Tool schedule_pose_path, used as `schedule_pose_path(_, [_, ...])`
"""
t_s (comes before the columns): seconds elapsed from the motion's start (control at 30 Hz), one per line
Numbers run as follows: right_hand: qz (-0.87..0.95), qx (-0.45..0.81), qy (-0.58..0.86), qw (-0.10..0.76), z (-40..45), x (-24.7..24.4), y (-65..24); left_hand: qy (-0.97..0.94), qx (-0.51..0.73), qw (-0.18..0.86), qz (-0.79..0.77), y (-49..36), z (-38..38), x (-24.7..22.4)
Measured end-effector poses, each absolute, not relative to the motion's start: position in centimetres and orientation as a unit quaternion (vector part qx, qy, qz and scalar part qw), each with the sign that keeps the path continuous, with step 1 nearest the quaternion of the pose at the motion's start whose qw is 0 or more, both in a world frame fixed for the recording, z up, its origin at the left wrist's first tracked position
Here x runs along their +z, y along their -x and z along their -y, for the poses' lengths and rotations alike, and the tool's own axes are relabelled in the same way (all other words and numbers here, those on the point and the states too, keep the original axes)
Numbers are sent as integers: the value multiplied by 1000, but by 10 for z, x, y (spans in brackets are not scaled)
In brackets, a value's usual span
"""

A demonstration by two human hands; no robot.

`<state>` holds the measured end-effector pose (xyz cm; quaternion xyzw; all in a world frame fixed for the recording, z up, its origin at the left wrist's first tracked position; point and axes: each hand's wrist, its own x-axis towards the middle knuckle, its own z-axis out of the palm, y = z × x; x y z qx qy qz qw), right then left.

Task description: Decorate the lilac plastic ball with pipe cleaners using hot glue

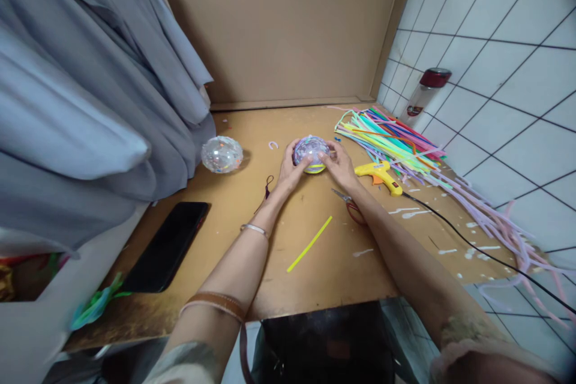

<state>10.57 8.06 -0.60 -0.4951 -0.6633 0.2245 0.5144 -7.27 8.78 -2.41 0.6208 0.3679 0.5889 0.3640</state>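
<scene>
The left hand and right hand clamp the round purple ball from opposite sides, probably to steady its curve, thumbs near its yellow strip, toward the brown wooden desk's back edge.

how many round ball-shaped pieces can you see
2. The clear one is on the table, beside the curtain; the purple one is between the left hand and right hand. The curtain could hide others.

We count two balls, a clear ball and a purple ball; one phone, one bottle, one glue gun, one pair of scissors, one loose yellow strip.
</scene>
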Motion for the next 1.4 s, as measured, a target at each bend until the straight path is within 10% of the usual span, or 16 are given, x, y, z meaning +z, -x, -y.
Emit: schedule_pose_path(1.4, [682,207,492,500,-75,-2,-107,-617,591,374,-360,73,-85,-20])
